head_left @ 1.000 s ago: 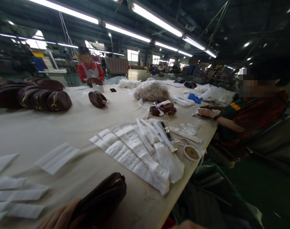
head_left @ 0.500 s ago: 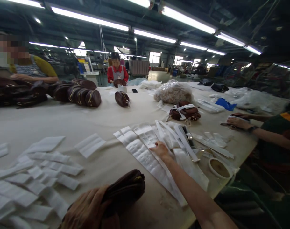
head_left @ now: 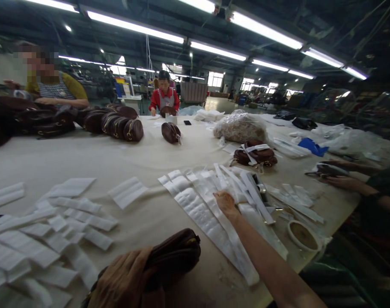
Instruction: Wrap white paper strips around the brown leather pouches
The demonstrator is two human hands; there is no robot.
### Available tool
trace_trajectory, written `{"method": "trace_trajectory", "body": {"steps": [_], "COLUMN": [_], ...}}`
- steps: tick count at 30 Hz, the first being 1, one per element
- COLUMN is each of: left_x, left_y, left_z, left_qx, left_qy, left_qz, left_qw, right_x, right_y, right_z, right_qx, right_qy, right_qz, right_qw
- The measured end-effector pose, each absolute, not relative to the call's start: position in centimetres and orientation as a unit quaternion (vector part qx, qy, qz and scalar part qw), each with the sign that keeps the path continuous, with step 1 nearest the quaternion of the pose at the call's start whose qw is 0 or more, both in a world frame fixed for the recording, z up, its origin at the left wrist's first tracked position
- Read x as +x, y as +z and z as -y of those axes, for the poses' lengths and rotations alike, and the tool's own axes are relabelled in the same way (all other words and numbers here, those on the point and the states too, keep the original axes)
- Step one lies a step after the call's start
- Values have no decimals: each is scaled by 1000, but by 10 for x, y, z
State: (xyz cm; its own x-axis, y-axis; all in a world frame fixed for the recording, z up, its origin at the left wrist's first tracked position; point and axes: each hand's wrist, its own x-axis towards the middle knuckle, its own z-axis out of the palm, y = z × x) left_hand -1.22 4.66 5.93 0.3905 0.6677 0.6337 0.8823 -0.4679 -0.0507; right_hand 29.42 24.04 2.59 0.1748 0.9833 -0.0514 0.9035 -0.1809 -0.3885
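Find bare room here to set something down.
The cream tabletop is bare between the row of brown, rounded leather pouches and the fanned white strips. It's crowded around the right hand and lower left, where flat white rectangles overlap.

A broad lane is left open over the worktop at centre left of the frame, bounded by the row of bags above and the loose strips below; its lower edge is interrupted by a white sheet. At lower centre, a bare gap is left between the held bag and the padded strips, which are crossed by the right hand and forearm. Towards upper right, passage is blocked by the bag bundle and the plastic sack.
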Motion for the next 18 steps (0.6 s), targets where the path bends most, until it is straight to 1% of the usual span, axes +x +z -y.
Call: {"method": "trace_trajectory", "body": {"steps": [5,10,15,17,18], "left_x": [-13,-9,-3,-2,-1], "left_y": [62,62,69,73,75], "left_z": [-47,-47,-46,-44,-43], "left_qx": [-818,-809,-809,-813,-813], "left_qy": [-281,-300,-302,-295,-289], "left_qz": [462,467,473,472,476], "left_qw": [197,194,175,174,171], "right_x": [292,280,221,199,191], "right_y": [38,61,97,118,129], "right_z": [-230,-227,-198,-173,-160], "right_qx": [-745,-691,-538,-437,-358], "right_qy": [185,264,397,458,493], "right_qz": [615,617,660,673,675], "right_qw": [179,269,344,382,417]}}
